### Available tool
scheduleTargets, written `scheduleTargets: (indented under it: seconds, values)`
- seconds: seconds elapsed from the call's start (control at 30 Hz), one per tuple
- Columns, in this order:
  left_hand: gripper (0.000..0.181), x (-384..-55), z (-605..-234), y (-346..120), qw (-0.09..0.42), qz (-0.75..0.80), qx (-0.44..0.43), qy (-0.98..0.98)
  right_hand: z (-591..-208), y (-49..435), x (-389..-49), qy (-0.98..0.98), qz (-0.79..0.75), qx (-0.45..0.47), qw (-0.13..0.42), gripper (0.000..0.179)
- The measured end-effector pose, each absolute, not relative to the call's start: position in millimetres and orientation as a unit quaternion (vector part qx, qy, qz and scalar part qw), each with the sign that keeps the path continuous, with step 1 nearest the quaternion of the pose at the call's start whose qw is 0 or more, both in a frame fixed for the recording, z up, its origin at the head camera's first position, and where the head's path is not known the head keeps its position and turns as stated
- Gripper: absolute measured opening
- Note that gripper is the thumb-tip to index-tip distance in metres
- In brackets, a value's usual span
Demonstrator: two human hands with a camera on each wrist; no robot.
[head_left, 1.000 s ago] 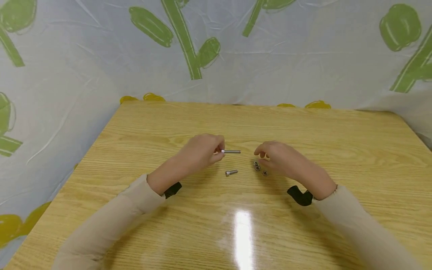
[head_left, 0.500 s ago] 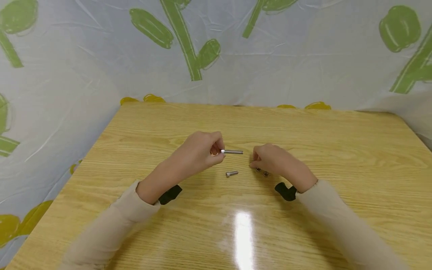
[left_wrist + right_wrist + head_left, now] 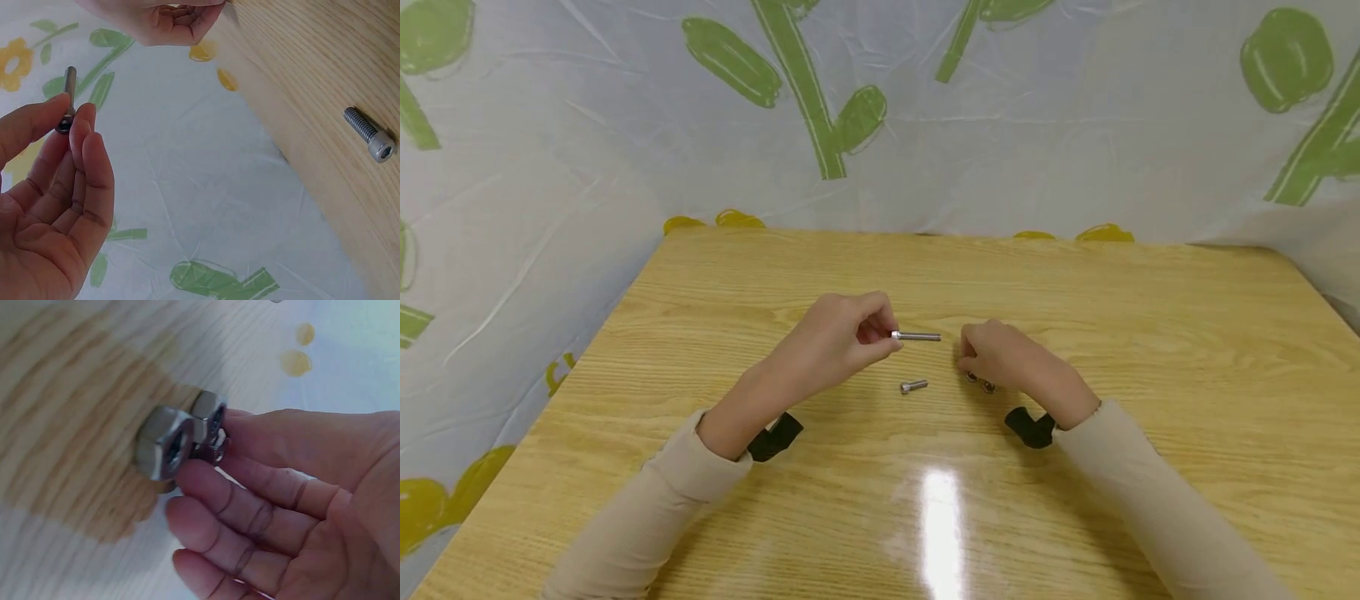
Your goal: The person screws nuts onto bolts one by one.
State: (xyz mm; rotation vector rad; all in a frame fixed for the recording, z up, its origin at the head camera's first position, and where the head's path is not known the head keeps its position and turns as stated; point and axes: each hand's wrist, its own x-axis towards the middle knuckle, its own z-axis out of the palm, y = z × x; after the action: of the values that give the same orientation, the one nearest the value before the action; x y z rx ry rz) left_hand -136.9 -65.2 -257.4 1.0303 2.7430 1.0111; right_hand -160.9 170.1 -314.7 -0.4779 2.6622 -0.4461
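My left hand (image 3: 831, 342) pinches a long socket head bolt (image 3: 920, 337) by its head between thumb and fingertips. The bolt lies level above the table in the head view, its shank aimed right. A shorter socket head bolt (image 3: 914, 387) rests on the wood between the hands, large in the left wrist view. To the right, my right hand (image 3: 1011, 354) reaches down to a small group of hex nuts. Thumb and index finger pinch one nut (image 3: 219, 449), partly hidden by the fingers. Two other nuts, one nearer the camera (image 3: 164, 444) and one behind (image 3: 209, 417), lie beside the fingertips.
The wooden table (image 3: 820, 517) reaches back to a pale sheet (image 3: 1037, 142) with green and yellow plant shapes, which hangs behind and at the left side. Black straps (image 3: 1030, 427) sit at both wrists. A bright light reflection lies on the front of the table.
My right hand has come down and slightly left onto the nuts, and its fingers have closed on one. The left hand keeps its pinch on the long bolt, with its wrist shifted slightly left.
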Motion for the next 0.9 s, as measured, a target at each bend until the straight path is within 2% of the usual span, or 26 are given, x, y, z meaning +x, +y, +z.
scheduleTargets:
  seconds: [0.17,0.43,0.63,0.9]
  values:
    - [0.01,-139.0,-260.0,-65.3,0.003,0.34,0.343,0.876,-315.8,172.2,-160.7,0.955,-0.171,-0.169,0.176,0.009]
    - [0.01,-141.9,-262.0,-64.4,-0.008,0.355,0.349,0.867,-313.7,177.8,-157.7,0.956,-0.213,-0.168,0.11,0.013]
    - [0.009,-143.2,-263.1,-63.3,-0.021,0.362,0.355,0.862,-298.7,182.6,-147.6,0.942,-0.295,-0.15,0.05,0.012]
    - [0.009,-145.0,-260.5,-59.3,-0.029,0.368,0.353,0.86,-276.0,187.9,-129.2,0.901,-0.413,-0.131,-0.016,0.021]
